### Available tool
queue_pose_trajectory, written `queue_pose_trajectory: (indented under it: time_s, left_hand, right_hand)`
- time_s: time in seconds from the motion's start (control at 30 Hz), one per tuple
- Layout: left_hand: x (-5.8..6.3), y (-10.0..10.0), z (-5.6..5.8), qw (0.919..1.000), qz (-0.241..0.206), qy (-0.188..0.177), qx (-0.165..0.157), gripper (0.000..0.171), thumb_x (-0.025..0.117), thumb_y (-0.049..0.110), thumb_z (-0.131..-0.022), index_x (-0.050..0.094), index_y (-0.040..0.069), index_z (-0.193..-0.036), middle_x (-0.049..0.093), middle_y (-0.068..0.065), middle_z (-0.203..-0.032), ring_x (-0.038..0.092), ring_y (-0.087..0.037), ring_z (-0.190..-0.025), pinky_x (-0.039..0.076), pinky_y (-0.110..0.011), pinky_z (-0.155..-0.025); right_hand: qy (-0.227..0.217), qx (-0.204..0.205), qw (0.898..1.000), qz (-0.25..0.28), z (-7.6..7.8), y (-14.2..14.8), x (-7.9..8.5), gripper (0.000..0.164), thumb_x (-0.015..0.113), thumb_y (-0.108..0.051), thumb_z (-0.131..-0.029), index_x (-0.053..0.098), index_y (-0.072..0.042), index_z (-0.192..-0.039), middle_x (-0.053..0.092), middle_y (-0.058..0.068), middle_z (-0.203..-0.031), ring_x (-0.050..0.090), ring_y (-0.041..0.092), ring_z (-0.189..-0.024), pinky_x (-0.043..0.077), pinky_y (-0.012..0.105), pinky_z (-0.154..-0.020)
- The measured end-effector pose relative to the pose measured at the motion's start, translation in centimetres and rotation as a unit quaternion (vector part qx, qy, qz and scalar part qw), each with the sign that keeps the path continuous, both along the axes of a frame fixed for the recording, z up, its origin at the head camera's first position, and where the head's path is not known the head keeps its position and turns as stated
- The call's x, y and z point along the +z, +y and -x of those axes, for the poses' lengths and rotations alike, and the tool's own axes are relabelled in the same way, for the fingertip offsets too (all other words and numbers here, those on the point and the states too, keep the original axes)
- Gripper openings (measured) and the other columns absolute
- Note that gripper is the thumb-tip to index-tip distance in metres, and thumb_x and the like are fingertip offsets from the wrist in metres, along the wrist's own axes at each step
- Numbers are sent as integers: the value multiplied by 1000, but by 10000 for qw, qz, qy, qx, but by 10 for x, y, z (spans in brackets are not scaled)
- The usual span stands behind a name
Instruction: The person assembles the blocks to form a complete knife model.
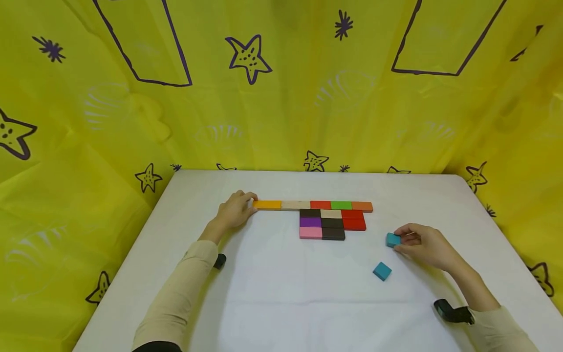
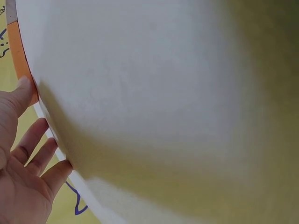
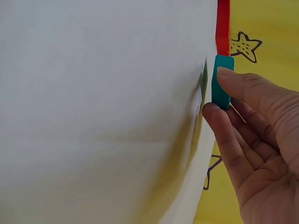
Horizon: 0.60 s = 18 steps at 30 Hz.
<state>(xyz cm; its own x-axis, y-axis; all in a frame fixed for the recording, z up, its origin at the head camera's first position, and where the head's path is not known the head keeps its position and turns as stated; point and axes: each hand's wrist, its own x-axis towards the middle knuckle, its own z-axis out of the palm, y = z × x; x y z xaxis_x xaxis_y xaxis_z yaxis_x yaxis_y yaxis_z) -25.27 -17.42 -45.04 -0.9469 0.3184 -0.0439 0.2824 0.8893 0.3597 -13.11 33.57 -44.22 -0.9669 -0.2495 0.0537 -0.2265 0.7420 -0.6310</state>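
Observation:
My left hand (image 1: 235, 210) is at the left end of a row of blocks. Its thumb and index finger pinch the end of a yellow-orange block (image 1: 268, 205), whose near side shows under the thumb in the left wrist view. To the right, my right hand (image 1: 428, 247) holds a teal-blue block (image 1: 392, 239) between thumb and fingers. That block (image 3: 221, 93) stands out past the fingertips in the right wrist view. A second blue block (image 1: 382, 271) lies on the table nearer me, turned at an angle.
The long row continues with a beige block (image 1: 295, 205), a red block (image 1: 320, 205), a green block (image 1: 341, 205) and an orange block (image 1: 362, 206). Against its near side lie dark, beige, red, purple and pink blocks (image 1: 311, 233). Yellow printed cloth (image 1: 281, 112) rises behind the white table (image 1: 272, 322).

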Motion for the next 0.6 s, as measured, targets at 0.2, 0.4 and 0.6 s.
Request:
queue_pose_trajectory:
  time_s: [0.2,0.4,0.6]
  left_hand:
    - [3,-2,-2,10000,-6,-44,-16,30,63,32,-103,58,23,-131,54,-9,-109,52,-26,-97,47,-47,-77]
    - [2,-3,-2,10000,-8,-33,-8,30,62,33,-103,58,24,-131,54,-9,-111,53,-26,-98,48,-48,-78]
    - [2,-3,0,10000,-59,-13,-74,29,62,33,-104,58,24,-131,55,-10,-113,53,-26,-101,49,-49,-79]
  right_hand:
    - [-63,54,9999,96,14,-10,1,32,83,-8,-86,69,2,-112,72,13,-104,68,19,-89,53,15,-75]
    - [-117,101,9998,92,29,-22,0,30,80,-6,-88,67,2,-113,71,17,-108,69,29,-94,54,17,-77]
    - [37,68,10000,39,41,-30,1,28,80,-5,-88,68,3,-112,72,18,-106,70,32,-94,59,30,-79]
